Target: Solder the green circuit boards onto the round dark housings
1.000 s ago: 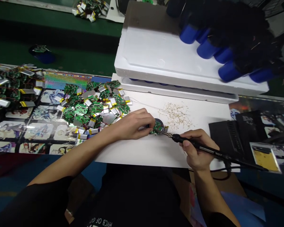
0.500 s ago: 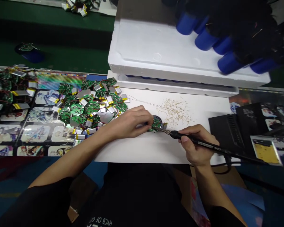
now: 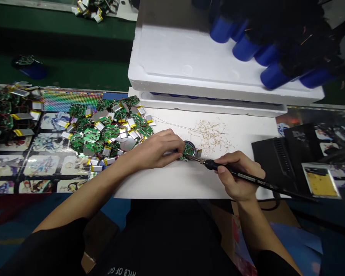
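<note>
Head: blue cylinders (image 3: 175, 95) inside foam box (image 3: 212, 110)

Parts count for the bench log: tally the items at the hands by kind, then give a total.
Soldering iron: 1
Green circuit board: 1
Round black disc: 1
Silver pouch battery: 1
Total: 4

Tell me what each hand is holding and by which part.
The right hand grips a soldering iron by its black handle. The left hand pinches a green circuit board at its left edge; fingers hide the exact hold.
</note>
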Tool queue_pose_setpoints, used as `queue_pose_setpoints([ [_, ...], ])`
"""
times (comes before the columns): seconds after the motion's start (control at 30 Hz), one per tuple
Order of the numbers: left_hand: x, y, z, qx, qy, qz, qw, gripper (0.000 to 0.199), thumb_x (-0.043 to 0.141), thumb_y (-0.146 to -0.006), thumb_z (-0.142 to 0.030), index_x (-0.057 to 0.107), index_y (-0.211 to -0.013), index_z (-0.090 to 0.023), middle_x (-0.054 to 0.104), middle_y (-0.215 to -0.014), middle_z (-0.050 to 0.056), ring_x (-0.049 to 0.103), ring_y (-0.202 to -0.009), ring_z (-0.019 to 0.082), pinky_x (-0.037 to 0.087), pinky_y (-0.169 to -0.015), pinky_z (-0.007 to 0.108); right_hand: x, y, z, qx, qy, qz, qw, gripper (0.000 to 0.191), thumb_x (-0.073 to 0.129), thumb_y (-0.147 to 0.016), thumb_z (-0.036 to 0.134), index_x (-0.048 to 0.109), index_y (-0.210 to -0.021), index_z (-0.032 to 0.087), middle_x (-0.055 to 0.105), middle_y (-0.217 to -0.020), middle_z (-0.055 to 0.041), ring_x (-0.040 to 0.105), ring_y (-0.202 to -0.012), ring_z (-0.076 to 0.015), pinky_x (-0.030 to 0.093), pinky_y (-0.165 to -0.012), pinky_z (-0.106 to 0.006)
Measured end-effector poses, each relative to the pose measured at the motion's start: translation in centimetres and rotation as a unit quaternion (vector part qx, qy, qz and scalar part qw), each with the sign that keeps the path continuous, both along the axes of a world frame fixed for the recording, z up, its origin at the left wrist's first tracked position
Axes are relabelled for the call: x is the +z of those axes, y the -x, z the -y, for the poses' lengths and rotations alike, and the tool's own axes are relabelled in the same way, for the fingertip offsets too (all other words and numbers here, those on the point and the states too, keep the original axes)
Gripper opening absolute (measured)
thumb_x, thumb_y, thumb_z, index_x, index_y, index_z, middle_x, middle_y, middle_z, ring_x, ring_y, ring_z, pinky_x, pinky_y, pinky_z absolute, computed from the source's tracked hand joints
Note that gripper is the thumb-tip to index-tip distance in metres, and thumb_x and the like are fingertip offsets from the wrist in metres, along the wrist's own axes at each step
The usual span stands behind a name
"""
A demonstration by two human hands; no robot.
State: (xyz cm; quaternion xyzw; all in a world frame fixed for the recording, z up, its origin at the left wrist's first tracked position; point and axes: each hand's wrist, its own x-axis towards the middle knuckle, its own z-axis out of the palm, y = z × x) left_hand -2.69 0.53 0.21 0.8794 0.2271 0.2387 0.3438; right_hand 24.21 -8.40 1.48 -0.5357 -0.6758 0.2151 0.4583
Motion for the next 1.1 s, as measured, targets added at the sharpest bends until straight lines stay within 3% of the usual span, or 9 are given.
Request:
queue_pose_setpoints([
  [0.13,-0.1,0.0,0.0,-0.002,-0.004,0.003,1.0,0.015,0.055,-0.108,-0.022,0.068,-0.101,-0.02,0.077,-0.107,0.007,0.063,-0.102,0.022,0.051,-0.093,0.035,-0.7,-0.3,0.4,-0.004,-0.033,-0.014,0.999,0.009,0.075,-0.09,0.033,0.075,-0.088,0.023,0.073,-0.066,0.0009,0.065,-0.045,-0.0136,0.046,-0.04,-0.025],
  [0.27,-0.2,0.0,0.0,-0.003,-0.007,0.004,1.0,0.016,0.055,-0.109,-0.022,0.068,-0.1,-0.02,0.077,-0.106,0.007,0.063,-0.101,0.022,0.051,-0.092,0.035,-1.0,-0.9,1.1,-0.067,-0.085,-0.075,0.991,0.013,0.078,-0.091,0.037,0.076,-0.09,0.024,0.072,-0.071,-0.0007,0.065,-0.049,-0.0151,0.046,-0.042,-0.028],
  [0.43,-0.4,0.0,0.0,-0.004,-0.016,0.015,1.0,0.014,0.055,-0.109,-0.021,0.067,-0.101,-0.019,0.077,-0.106,0.007,0.063,-0.1,0.021,0.051,-0.091,0.034,-0.2,-0.7,1.7,-0.127,-0.086,-0.097,0.983,0.018,0.079,-0.094,0.038,0.076,-0.1,0.021,0.073,-0.074,-0.0013,0.069,-0.051,-0.0167,0.053,-0.045,-0.03],
  [0.5,-0.4,0.0,0.0,-0.004,-0.017,0.015,1.0,0.014,0.055,-0.108,-0.021,0.067,-0.101,-0.019,0.076,-0.106,0.007,0.063,-0.1,0.021,0.051,-0.092,0.034,-0.2,-0.1,1.8,-0.108,-0.087,-0.122,0.983,0.022,0.075,-0.098,0.037,0.074,-0.115,0.022,0.078,-0.082,-0.003,0.073,-0.053,-0.0175,0.053,-0.042,-0.029],
  [0.6,-0.4,0.0,0.0,0.0,-0.016,0.01,1.0,0.015,0.055,-0.109,-0.022,0.067,-0.101,-0.02,0.077,-0.106,0.007,0.064,-0.101,0.021,0.052,-0.092,0.034,-1.1,1.2,2.1,-0.056,-0.062,-0.141,0.986,0.032,0.06,-0.109,0.036,0.064,-0.139,0.026,0.083,-0.11,-0.0083,0.082,-0.069,-0.0208,0.06,-0.046,-0.03],
  [0.7,-0.4,-0.1,0.1,0.003,-0.023,0.013,1.0,0.015,0.056,-0.109,-0.022,0.068,-0.1,-0.019,0.077,-0.105,0.007,0.065,-0.1,0.021,0.052,-0.091,0.034,-2.3,2.3,2.4,-0.021,-0.036,-0.082,0.996,0.031,0.056,-0.109,0.021,0.064,-0.138,0.029,0.081,-0.123,-0.0073,0.084,-0.093,-0.0224,0.071,-0.074,-0.038],
  [0.8,-0.4,-0.1,0.2,0.005,-0.029,0.018,0.999,0.013,0.058,-0.108,-0.022,0.068,-0.101,-0.019,0.077,-0.105,0.007,0.065,-0.1,0.022,0.053,-0.091,0.034,-3.3,3.3,2.2,0.004,-0.032,0.013,0.999,0.042,0.074,-0.097,0.014,0.063,-0.135,0.029,0.078,-0.128,-0.0075,0.078,-0.119,-0.0265,0.066,-0.104,-0.048],
  [0.9,-0.6,-0.1,0.2,0.005,-0.036,0.025,0.999,0.012,0.059,-0.108,-0.022,0.069,-0.103,-0.019,0.077,-0.105,0.006,0.064,-0.1,0.021,0.053,-0.091,0.034,-3.8,4.1,1.6,0.013,-0.042,0.048,0.998,0.055,0.083,-0.091,0.017,0.059,-0.139,0.029,0.076,-0.127,-0.0085,0.074,-0.12,-0.0284,0.064,-0.104,-0.051],
  [1.1,-1.3,-0.4,0.5,0.029,-0.064,0.063,0.996,0.01,0.063,-0.107,-0.024,0.071,-0.105,-0.019,0.078,-0.105,0.007,0.066,-0.099,0.021,0.054,-0.089,0.034,-3.6,3.9,0.2,0.035,-0.017,0.041,0.998,0.046,0.077,-0.094,0.015,0.059,-0.135,0.029,0.075,-0.125,-0.0072,0.073,-0.12,-0.0258,0.063,-0.104,-0.047],
])
